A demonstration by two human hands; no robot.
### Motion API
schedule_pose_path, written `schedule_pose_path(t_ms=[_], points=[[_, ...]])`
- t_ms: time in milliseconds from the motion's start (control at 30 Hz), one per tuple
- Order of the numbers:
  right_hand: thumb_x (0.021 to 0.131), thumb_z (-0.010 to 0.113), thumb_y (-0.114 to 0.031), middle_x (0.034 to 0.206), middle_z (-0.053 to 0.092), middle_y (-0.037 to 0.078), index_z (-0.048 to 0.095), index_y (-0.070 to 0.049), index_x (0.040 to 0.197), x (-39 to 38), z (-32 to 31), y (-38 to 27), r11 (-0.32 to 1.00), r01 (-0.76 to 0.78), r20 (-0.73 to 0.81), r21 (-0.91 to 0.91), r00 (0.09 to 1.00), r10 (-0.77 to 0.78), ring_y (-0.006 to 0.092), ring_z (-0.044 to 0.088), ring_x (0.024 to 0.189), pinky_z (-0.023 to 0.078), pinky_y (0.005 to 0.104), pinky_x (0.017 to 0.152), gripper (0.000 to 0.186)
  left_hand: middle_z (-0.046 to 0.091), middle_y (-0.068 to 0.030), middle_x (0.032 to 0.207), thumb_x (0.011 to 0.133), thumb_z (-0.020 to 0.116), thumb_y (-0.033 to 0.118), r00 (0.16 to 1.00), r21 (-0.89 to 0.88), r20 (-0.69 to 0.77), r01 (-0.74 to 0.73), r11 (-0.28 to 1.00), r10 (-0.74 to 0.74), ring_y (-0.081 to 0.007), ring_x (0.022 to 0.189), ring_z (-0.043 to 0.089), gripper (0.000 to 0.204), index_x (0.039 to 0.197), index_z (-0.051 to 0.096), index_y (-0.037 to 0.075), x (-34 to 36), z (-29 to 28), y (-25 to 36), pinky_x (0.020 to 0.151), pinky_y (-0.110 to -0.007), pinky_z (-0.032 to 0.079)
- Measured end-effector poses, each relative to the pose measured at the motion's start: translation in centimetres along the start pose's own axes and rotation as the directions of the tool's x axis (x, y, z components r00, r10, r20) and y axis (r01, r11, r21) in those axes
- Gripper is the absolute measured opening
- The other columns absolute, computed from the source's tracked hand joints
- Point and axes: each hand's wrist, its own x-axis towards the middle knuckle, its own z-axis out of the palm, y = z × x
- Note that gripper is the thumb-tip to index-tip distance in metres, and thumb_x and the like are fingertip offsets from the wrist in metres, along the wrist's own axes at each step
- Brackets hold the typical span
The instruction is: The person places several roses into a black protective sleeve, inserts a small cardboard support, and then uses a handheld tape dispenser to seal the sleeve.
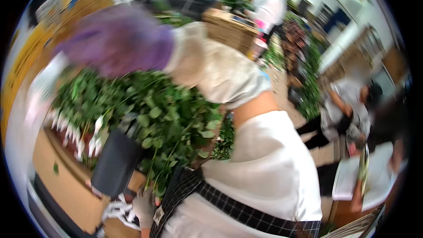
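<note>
Seemingly I'm sorting: my left hand (pixel 143 207) curls near leafy stems (pixel 165 121) heaped ahead, its grip on any unclear; over their far side stretches my right hand (pixel 121 42), too blurred to tell. Next probably calls for steadying it.

- Left fisheye of a side-by-side pair, worn on the head, looking down from there.
- Faces across the white sleeve (pixel 264 154) and gloved right hand (pixel 123 42), both close, onto leafy stems (pixel 172 110) below.
- Very wide: edges bend toward a round rim; a standing person (pixel 269 9) near the top is well back.
</note>
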Motion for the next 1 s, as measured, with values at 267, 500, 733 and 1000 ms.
schedule_pose_path(t_ms=[267,500,733,1000], points=[[0.081,0.057,-0.017,0.087,0.06,0.007,0.059,-0.011,0.101,-10.7,9.4,-12.2,0.794,-0.203,0.242,0.572,0.968,0.073,0.023,0.061,0.085,0.051,0.0366,0.067,0.021,0.055,-0.0126,0.123,0.078,0.062,0.023,0.994,-0.078,-0.096,-0.059,0.995,0.051,-0.0353,0.072,0.062,0.032,0.107,0.058,0.012,0.4,-0.6,-0.2,0.057,-0.046,0.049],[0.074,0.058,-0.008,0.091,0.057,0.007,0.06,-0.01,0.112,-10.5,9.5,-11.8,0.855,-0.373,0.596,0.36,0.797,0.097,0.0227,0.056,0.082,0.045,0.0367,0.066,0.038,0.053,-0.0046,0.123,0.084,0.052,0.019,0.98,0.007,0.145,0.135,0.991,-0.135,-0.0253,0.066,0.064,0.046,0.128,0.05,0.026,0.1,-3.9,1.9,0.066,-0.041,0.051],[0.073,0.057,-0.006,0.105,0.057,0.006,0.059,-0.01,0.114,-19.4,18.8,-22.5,0.814,-0.407,0.747,0.415,0.663,-0.049,0.0261,0.057,0.091,0.047,0.039,0.075,0.041,0.048,-0.0032,0.13,0.079,0.058,0.023,0.975,-0.128,0.138,0.192,0.973,-0.174,-0.0265,0.069,0.064,0.041,0.12,0.054,0.02,-1.6,-1.9,1.9,0.059,-0.039,0.053],[0.074,0.056,-0.007,0.103,0.059,0.006,0.061,-0.013,0.113,-21.4,19.0,-21.3,0.803,-0.453,0.802,0.386,0.596,-0.05,0.0275,0.06,0.087,0.048,0.0398,0.073,0.04,0.054,-0.0037,0.121,0.078,0.061,0.027,0.977,-0.198,-0.054,0.194,0.961,-0.208,-0.0257,0.071,0.065,0.038,0.114,0.058,0.015,-1.4,-1.2,1.4,0.063,-0.04,0.053]])
